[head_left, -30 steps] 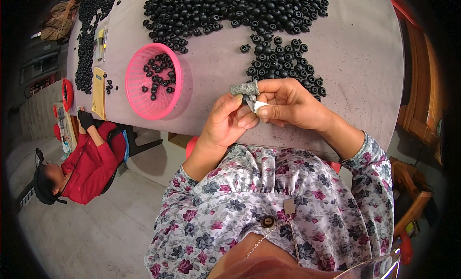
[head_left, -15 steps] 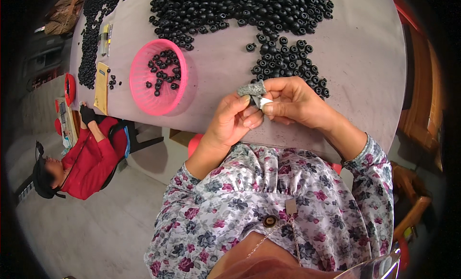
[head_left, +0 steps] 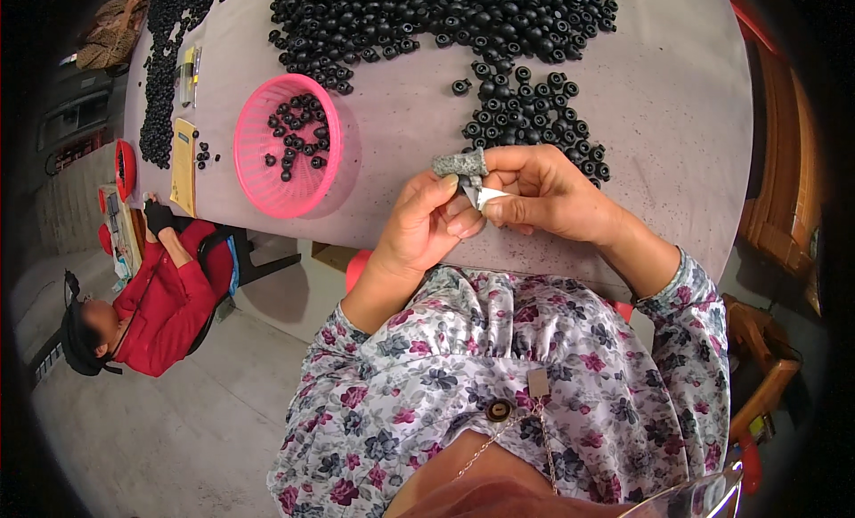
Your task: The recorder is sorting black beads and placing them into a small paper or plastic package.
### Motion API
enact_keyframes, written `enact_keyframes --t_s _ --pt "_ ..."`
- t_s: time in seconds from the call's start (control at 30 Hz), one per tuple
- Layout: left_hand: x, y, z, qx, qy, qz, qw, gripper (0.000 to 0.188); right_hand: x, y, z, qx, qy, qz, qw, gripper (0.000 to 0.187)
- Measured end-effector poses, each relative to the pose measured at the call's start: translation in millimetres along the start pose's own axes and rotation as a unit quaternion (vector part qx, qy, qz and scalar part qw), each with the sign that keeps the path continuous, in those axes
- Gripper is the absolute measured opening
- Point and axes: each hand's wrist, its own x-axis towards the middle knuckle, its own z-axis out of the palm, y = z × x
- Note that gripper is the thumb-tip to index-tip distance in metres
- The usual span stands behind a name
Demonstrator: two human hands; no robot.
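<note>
At table edge, just above the floral-shirted chest, both hands are brought together. A small white piece (head_left: 488, 196) is pinched betw. thumb and fingers of the right hand (head_left: 545, 197), fingers closed round it. A grey fabric finger cot (head_left: 460, 163) is worn on the right index tip, pointing left, just above the white piece. The left hand (head_left: 426, 226) is curled shut too, its fingertips pressed against the white piece from the left side; whether it is truly gripped by the left or only touched can't be told. Exact kind of the white piece can't be made out, too small.

On the grey table (head_left: 677, 99), a loose cluster of small black ring-shaped parts (head_left: 534, 117) is spread just beyond the hands, w/ the nearest ones close to the right knuckles. A far bigger heap of the same black parts (head_left: 445, 19) is piled along the far side. A pink mesh basket (head_left: 287, 146) is set to the left of the hands, well apart, w/ a few black parts lying in it. Farther left, a yellowish card (head_left: 183, 166) is laid on the table, beside another strip of black parts (head_left: 165, 81).

At the table's left end, a 2nd person in a red top (head_left: 165, 309) is seated, dark glove on one hand.
</note>
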Motion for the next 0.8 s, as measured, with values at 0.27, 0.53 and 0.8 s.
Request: enact_keyframes --t_s 0.27,0.53,0.8 --pt "-0.2 1.7 -8.0 -0.003 -0.048 0.000 0.999 0.030 2.5 -0.3 0.7 0.006 0.016 0.025 1.000 0.022" --pt "-3.2 8.5 2.8 0.024 -0.011 -0.011 1.000 0.031 4.8 -1.1 0.5 0.009 0.011 0.040 0.999 0.025" --pt "-1.7 4.7 -1.8 0.005 -0.034 -0.002 0.999 0.037 4.1 -0.6 -0.1 0.013 0.006 0.042 0.999 0.025"
